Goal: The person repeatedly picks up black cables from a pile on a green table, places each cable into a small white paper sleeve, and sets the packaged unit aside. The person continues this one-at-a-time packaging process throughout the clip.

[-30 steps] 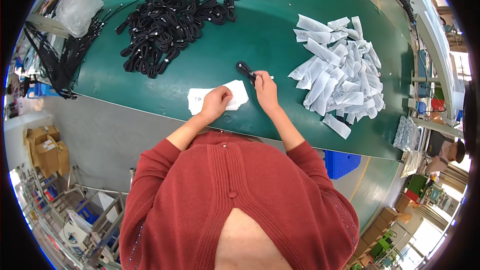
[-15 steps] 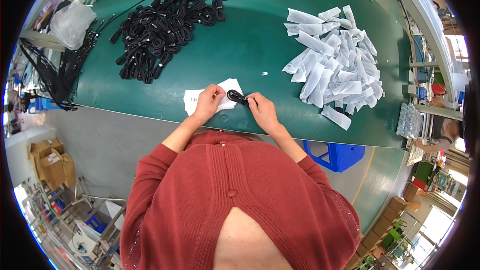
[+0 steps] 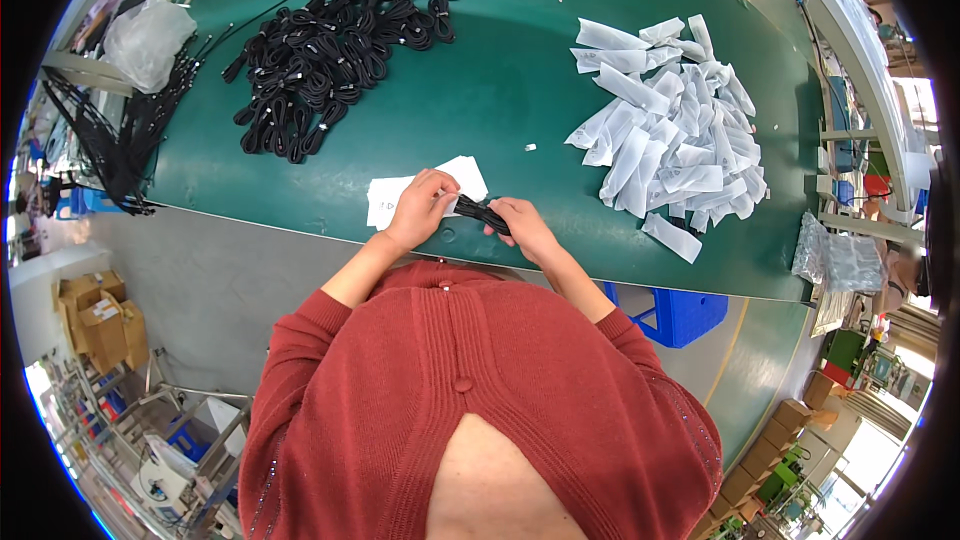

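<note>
A bundled black cable [image 3: 482, 213] lies between my two hands near the table's front edge. My right hand [image 3: 522, 223] is closed around its right end. At the cable's left end, my left hand [image 3: 424, 208] pinches the edge of a white plastic bag [image 3: 466, 174] from a small fanned pile. The cable's left tip is at the left fingers; whether it sits inside the bag's mouth is hidden. More of the flat white bags [image 3: 382, 202] stick out to the left, under my left hand.
A large heap of bundled black cables [image 3: 320, 70] covers the green table's [image 3: 520, 50] far left. Filled whitish bags [image 3: 680, 130] are piled at the right. Loose black cables [image 3: 130, 145] hang over the left edge beside a clear plastic bag [image 3: 148, 40]. A blue stool [image 3: 680, 316] stands below the table.
My right hand has moved the cable slightly down and left, so its end now meets my left fingers. At the far right, a clear bag of parts near another person has shifted.
</note>
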`<act>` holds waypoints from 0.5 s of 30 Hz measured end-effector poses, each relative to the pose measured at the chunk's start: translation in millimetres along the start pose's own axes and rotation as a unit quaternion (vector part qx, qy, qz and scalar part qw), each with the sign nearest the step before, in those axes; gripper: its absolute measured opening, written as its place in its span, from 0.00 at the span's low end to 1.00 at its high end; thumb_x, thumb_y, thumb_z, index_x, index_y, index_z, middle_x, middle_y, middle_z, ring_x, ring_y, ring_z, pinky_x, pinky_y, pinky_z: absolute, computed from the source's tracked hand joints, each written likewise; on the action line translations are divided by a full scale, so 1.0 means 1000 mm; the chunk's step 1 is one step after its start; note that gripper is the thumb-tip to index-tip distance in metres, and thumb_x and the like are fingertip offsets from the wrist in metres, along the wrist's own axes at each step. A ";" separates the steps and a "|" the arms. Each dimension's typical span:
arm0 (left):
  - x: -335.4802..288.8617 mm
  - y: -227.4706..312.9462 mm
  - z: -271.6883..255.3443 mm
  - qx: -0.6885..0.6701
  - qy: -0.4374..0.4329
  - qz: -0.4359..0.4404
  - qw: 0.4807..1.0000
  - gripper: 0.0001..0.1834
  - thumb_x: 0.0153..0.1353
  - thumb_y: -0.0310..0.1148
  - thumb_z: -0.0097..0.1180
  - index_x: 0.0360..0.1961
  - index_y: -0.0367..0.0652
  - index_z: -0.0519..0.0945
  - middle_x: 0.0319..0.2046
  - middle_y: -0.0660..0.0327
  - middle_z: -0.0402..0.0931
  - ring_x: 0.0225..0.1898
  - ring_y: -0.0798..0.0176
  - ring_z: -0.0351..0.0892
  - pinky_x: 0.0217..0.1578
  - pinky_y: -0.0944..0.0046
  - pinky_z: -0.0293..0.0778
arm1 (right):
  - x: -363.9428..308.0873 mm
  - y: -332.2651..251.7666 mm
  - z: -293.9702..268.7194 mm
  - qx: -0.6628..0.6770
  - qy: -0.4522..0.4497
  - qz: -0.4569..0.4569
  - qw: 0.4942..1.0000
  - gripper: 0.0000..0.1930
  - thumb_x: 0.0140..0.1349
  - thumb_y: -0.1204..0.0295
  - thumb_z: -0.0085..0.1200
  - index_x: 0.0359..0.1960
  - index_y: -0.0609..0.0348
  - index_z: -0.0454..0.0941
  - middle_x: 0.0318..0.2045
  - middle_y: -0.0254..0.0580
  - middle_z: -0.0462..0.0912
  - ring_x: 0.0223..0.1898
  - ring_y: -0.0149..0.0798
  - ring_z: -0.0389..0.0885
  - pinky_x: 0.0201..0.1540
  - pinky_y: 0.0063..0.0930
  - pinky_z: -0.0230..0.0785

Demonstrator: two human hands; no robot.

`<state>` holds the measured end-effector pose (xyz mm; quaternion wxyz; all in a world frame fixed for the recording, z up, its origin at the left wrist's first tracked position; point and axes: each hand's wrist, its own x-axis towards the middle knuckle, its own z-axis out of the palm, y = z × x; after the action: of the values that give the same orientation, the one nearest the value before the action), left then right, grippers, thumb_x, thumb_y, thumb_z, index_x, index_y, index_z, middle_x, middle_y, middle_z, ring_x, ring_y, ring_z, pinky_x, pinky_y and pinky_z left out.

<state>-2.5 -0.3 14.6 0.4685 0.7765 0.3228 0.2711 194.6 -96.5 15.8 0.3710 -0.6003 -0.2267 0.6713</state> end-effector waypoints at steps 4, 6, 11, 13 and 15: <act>0.003 0.004 -0.004 0.011 0.006 0.035 0.999 0.07 0.55 0.19 0.57 0.33 0.39 0.74 0.37 0.57 0.78 0.41 0.51 0.75 0.42 0.58 0.72 | -0.001 0.005 -0.005 0.289 -0.049 0.112 0.950 0.16 0.70 0.65 0.45 0.32 0.67 0.76 0.22 0.41 0.79 0.13 0.28 0.64 0.16 0.25 0.55; 0.005 0.008 -0.008 0.018 0.013 0.044 0.999 0.07 0.54 0.19 0.57 0.33 0.39 0.74 0.38 0.57 0.78 0.42 0.51 0.75 0.43 0.57 0.72 | -0.002 0.007 -0.004 0.250 -0.065 0.090 0.962 0.17 0.71 0.63 0.45 0.34 0.67 0.77 0.22 0.40 0.78 0.13 0.28 0.64 0.17 0.25 0.56; 0.005 0.007 -0.015 0.052 -0.001 0.056 0.997 0.06 0.55 0.19 0.58 0.32 0.39 0.75 0.40 0.58 0.77 0.43 0.53 0.74 0.44 0.58 0.72 | -0.011 -0.007 0.015 -0.138 0.047 -0.140 0.979 0.13 0.67 0.64 0.53 0.42 0.62 0.80 0.28 0.41 0.76 0.21 0.33 0.72 0.25 0.24 0.64; 0.005 0.009 -0.015 0.068 -0.004 0.062 0.996 0.06 0.55 0.20 0.59 0.32 0.39 0.75 0.40 0.58 0.77 0.44 0.53 0.73 0.46 0.59 0.71 | -0.008 -0.001 0.015 -0.294 0.098 -0.358 0.881 0.13 0.64 0.65 0.58 0.46 0.57 0.81 0.33 0.42 0.76 0.28 0.35 0.76 0.30 0.24 0.68; 0.006 0.012 -0.015 0.076 -0.001 0.066 0.995 0.06 0.54 0.21 0.59 0.32 0.40 0.75 0.40 0.58 0.77 0.44 0.52 0.73 0.47 0.57 0.69 | -0.011 -0.007 0.014 -0.313 0.082 -0.380 0.867 0.14 0.59 0.69 0.62 0.46 0.55 0.82 0.37 0.43 0.75 0.33 0.37 0.76 0.35 0.25 0.70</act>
<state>-6.9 8.3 32.8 0.3897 0.8294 0.2904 0.2756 182.5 -98.6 30.2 0.4074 -0.6053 -0.6038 0.3210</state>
